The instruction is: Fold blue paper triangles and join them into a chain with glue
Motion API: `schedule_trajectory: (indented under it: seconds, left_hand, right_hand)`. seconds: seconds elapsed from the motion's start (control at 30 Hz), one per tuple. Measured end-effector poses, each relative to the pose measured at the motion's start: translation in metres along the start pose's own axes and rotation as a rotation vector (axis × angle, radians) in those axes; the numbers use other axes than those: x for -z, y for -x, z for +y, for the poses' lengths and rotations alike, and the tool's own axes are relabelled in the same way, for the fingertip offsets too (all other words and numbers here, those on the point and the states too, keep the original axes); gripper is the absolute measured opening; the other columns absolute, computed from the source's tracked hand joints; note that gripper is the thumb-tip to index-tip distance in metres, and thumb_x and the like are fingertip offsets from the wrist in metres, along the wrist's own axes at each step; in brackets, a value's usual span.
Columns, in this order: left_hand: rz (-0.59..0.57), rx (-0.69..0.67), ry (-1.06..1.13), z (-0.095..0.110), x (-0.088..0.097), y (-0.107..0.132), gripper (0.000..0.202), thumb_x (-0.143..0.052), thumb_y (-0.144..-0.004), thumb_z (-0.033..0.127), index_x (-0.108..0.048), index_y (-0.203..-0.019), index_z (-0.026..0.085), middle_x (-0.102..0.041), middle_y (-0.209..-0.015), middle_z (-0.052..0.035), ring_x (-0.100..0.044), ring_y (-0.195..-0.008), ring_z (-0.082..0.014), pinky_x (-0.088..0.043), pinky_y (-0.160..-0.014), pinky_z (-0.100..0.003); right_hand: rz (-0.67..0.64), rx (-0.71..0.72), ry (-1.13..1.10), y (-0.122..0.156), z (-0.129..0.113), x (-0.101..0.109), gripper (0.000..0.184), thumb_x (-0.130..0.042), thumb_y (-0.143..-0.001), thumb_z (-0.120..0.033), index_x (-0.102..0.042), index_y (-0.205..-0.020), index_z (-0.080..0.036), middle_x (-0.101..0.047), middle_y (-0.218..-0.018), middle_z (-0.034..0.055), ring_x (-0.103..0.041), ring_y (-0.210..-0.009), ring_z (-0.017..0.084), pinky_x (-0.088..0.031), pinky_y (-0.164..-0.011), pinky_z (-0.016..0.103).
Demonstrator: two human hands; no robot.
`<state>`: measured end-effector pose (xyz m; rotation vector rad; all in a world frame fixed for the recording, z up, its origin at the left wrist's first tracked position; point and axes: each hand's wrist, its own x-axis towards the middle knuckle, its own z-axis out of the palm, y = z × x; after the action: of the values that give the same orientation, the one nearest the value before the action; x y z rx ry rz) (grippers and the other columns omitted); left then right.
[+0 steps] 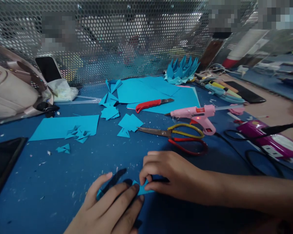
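Observation:
A small piece of blue paper (146,190) lies low on the blue tabletop, partly covered by my fingers. My left hand (113,204) is spread over the table with its fingertips at the paper's left edge; whatever lies beneath its palm is hidden. From the right, my right hand (169,177) has thumb and fingers pinched on the same piece. Beyond my hands lie a pair of scissors (169,133) with yellow and red handles and a stack of small blue paper squares (130,123).
A pink glue gun (194,113) and a red-handled cutter (150,105) lie behind the scissors, near blue sheets (141,91). A folded blue paper model (182,71) stands by the perforated metal panel (136,39). At right is a purple power strip (271,138) with black cables.

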<state>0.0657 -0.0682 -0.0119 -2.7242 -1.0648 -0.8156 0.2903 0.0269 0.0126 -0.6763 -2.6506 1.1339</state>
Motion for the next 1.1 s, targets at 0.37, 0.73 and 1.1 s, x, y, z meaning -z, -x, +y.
schedule_trajectory:
  seconds: [0.37, 0.73, 1.1]
  left_hand:
    - [0.013, 0.007, 0.015, 0.000, -0.002, 0.002, 0.028, -0.050, -0.101, 0.037, -0.075, -0.102, 0.024, -0.076, -0.101, 0.0025, -0.064, -0.098, -0.0129, -0.011, -0.121, -0.038]
    - [-0.017, 0.072, 0.031, 0.000, 0.003, 0.000, 0.021, -0.055, -0.099, 0.034, -0.075, -0.097, 0.028, -0.074, -0.092, 0.0029, -0.063, -0.096, -0.0127, -0.010, -0.121, -0.037]
    - [-0.023, 0.017, -0.007, -0.001, 0.001, 0.002, 0.024, -0.053, -0.101, 0.035, -0.074, -0.105, 0.025, -0.076, -0.097, 0.0049, -0.065, -0.098, -0.0119, -0.010, -0.122, -0.038]
  right_hand:
    - [0.060, 0.048, 0.068, 0.007, 0.002, -0.006, 0.022, -0.053, -0.099, -0.039, -0.060, -0.101, -0.018, -0.064, -0.097, 0.0043, -0.055, -0.086, 0.016, -0.040, -0.076, 0.027]
    - [-0.011, 0.056, 0.101, 0.004, 0.001, 0.000, 0.021, -0.056, -0.097, -0.038, -0.060, -0.099, -0.018, -0.062, -0.094, 0.0023, -0.053, -0.084, 0.016, -0.039, -0.077, 0.027]
    - [-0.059, 0.102, 0.098, 0.002, 0.005, 0.003, 0.019, -0.058, -0.096, -0.036, -0.062, -0.102, -0.018, -0.065, -0.094, 0.0027, -0.054, -0.084, 0.016, -0.040, -0.078, 0.028]
